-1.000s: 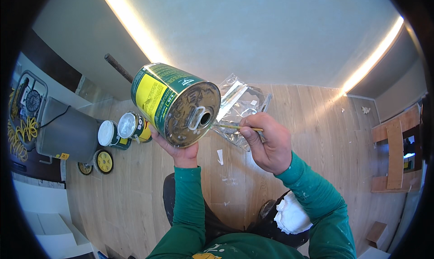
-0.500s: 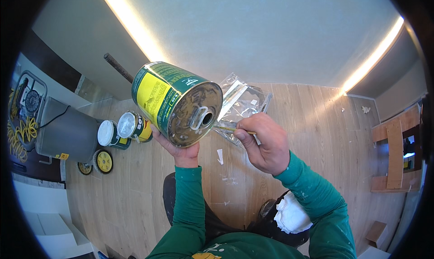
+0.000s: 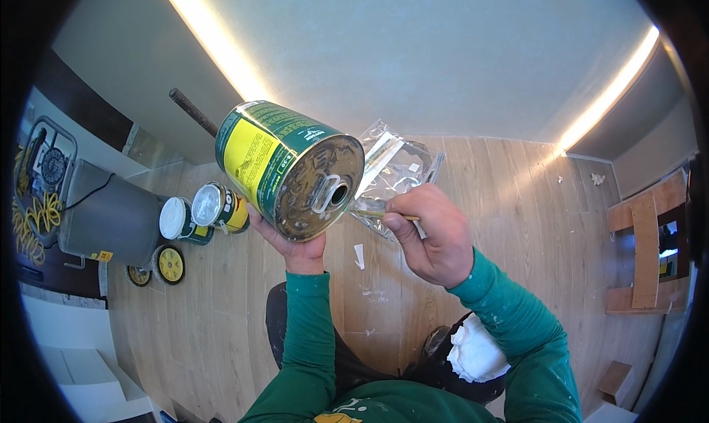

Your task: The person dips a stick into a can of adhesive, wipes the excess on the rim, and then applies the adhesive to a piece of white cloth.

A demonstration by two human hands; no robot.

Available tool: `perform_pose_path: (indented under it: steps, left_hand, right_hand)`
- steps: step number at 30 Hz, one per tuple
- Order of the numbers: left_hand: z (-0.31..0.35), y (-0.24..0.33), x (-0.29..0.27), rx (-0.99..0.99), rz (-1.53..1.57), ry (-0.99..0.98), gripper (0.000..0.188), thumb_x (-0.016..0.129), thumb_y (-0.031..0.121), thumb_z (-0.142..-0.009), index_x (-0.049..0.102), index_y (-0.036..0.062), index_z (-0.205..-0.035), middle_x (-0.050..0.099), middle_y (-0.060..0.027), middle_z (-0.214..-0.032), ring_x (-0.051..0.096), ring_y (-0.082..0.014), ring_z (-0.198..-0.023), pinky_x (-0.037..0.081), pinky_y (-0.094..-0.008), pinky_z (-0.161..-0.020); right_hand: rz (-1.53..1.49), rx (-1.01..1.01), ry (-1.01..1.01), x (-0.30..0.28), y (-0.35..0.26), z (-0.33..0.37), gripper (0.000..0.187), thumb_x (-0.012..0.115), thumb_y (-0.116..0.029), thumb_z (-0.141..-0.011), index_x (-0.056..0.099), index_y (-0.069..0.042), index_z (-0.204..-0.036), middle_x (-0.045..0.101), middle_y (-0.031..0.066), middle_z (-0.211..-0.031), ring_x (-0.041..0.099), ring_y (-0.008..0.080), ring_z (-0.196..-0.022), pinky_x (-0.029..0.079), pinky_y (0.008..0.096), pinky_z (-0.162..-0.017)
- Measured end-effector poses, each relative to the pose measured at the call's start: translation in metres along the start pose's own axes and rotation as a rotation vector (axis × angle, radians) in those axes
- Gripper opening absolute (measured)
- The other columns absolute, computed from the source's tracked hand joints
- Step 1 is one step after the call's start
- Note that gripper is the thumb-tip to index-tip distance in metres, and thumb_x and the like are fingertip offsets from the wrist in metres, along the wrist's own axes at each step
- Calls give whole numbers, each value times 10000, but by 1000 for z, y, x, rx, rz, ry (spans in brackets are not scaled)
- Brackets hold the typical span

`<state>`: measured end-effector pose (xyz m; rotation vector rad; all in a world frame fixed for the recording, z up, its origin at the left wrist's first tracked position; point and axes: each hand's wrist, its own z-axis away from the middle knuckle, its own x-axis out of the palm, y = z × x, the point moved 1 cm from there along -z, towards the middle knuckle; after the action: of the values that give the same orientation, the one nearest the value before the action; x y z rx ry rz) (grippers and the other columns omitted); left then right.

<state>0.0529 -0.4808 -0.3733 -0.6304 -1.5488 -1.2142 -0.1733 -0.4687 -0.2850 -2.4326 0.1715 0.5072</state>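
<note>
A large green and yellow metal can point(image 3: 251, 153) is tilted, its brownish, stained top facing me. A wire loop handle and a round open spout point(image 3: 339, 195) show on that top. My left hand point(image 3: 299, 251) supports the can from below, its fingers partly hidden behind it. With thumb and fingers pinched, my right hand point(image 3: 432, 231) holds a thin yellowish stick point(image 3: 377, 214), whose tip reaches the can's rim beside the spout. Whether the tip touches the rim, I cannot tell. Beyond the stick lies a clear plastic bag point(image 3: 399, 172).
Two buckets point(image 3: 173, 217) stand at the left beside a grey wheeled machine point(image 3: 111, 209) with a coiled yellow hose. A dark rod point(image 3: 193, 111) juts out behind the can. A white cloth point(image 3: 476, 351) rests on my right leg; a wooden frame point(image 3: 645, 253) is at the right.
</note>
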Motion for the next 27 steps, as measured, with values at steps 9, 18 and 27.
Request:
perform_pose_path:
  steps: [9,18,27]
  left_hand:
    - [1,1,2,6,-25,-8,738,569,664,-905,513,174,-1453,611,-91,-1391,587,-305,-1268,494,-504,-1067]
    - [-1,2,-3,-1,2,-12,734,583,656,-902,520,171,-1450,613,-86,-1390,591,-302,-1263,492,-502,-1069]
    - [0,1,0,5,-11,-15,744,592,661,-897,524,169,-1450,618,-87,-1385,593,-300,-1261,498,-502,-1065]
  right_hand:
    - [-11,12,26,2,2,0,166,729,-57,-890,645,-6,-1024,663,121,-853,635,305,-754,497,396,-721]
    - [-6,-34,-40,-5,-2,-1,136,705,-54,-894,622,-2,-988,644,132,-875,629,328,-808,489,417,-748]
    - [-11,-43,-30,-2,-1,-2,119,689,-44,-905,611,-12,-989,637,120,-874,620,316,-800,476,414,-747]
